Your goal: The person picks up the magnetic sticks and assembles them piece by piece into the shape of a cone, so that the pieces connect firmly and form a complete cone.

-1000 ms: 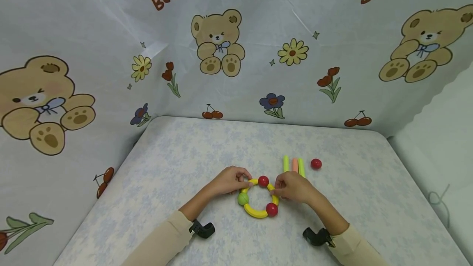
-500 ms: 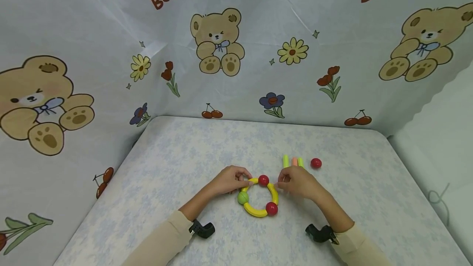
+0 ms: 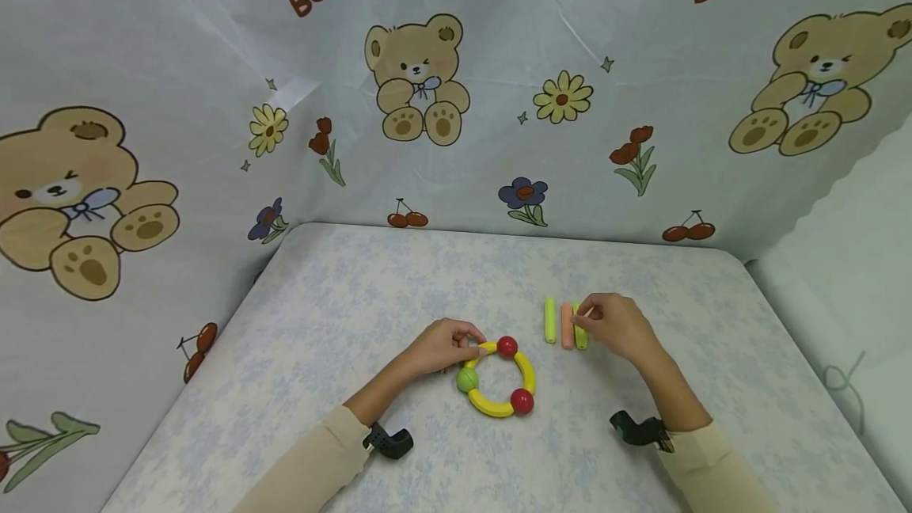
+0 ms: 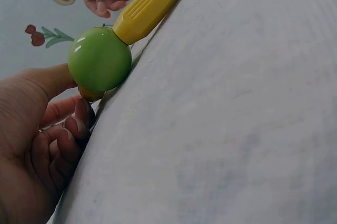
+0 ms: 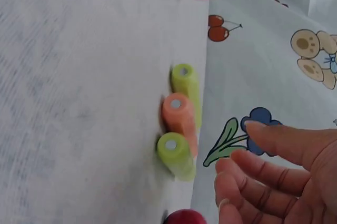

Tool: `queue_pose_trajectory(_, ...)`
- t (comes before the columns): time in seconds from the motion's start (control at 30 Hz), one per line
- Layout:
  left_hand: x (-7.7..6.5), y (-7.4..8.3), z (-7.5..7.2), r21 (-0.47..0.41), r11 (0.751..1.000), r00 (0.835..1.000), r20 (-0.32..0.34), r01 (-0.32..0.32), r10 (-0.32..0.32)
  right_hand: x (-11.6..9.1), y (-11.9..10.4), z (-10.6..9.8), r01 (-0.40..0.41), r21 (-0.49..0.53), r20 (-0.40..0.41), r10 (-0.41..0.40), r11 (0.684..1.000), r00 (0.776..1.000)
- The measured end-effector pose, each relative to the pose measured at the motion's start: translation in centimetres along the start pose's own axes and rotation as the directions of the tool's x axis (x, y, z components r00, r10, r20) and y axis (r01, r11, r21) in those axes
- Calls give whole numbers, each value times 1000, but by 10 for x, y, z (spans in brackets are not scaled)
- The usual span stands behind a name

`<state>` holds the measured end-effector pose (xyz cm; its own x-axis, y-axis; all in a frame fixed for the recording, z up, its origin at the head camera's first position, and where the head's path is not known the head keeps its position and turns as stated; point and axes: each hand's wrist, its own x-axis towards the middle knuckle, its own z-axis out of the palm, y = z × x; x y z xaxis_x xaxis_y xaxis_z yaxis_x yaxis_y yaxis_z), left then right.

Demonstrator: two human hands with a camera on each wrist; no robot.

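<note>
A ring of curved yellow rods (image 3: 527, 372) joined by a green ball (image 3: 466, 379) and two red balls (image 3: 522, 400) lies on the table. My left hand (image 3: 440, 348) pinches the ring's upper-left yellow rod. In the left wrist view the green ball (image 4: 100, 59) stands just beyond that thumb. Over the straight sticks hovers my right hand (image 3: 618, 324), with nothing between its parted fingers in the right wrist view. Nearest to it is a yellow-green stick (image 3: 581, 339); beside that lie an orange stick (image 3: 567, 327) and another yellow-green stick (image 3: 550, 321).
A loose red ball (image 5: 186, 217) sits past the sticks in the right wrist view; my right hand hides it from the head view. The pale blue-patterned table (image 3: 399, 275) ends at a bear-print cloth (image 3: 484, 85) hung behind it.
My right hand has let go of the ring's right yellow rod and moved right and away from me, to the straight sticks. My left hand has kept its place on the ring.
</note>
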<state>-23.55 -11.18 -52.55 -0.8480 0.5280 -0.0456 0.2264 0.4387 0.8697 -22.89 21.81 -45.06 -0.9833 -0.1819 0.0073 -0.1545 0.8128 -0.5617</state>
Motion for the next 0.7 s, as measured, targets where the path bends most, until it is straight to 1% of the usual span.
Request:
queue_pose_trajectory(0.1, -1, 0, -1, -3, 1000, 1000, 1, -1, 1, 0, 5, 0, -42, -47, -1, 42, 998, 999)
queue_pose_trajectory(0.23, -1, -1, -1, -13, 1000, 1000, 8, -6, 6, 1, 8, 1, -92, -95, 27, 95, 991, 995)
queue_pose_trajectory(0.37, -1, -2, -3, -26, 999, 999, 29, -24, 25, 2, 9, 4, -137, -122, 53, 144, 983, 988)
queue_pose_trajectory(0.57, -1, -2, -5, -18, 999, 997, 60, -51, 52, 3, 12, 11, -160, -122, 65, 169, 980, 984)
queue_pose_trajectory(0.7, 0, -3, -5, -7, 999, 997, 64, -46, 46, 3, 11, 13, -167, -125, 82, 178, 978, 981)
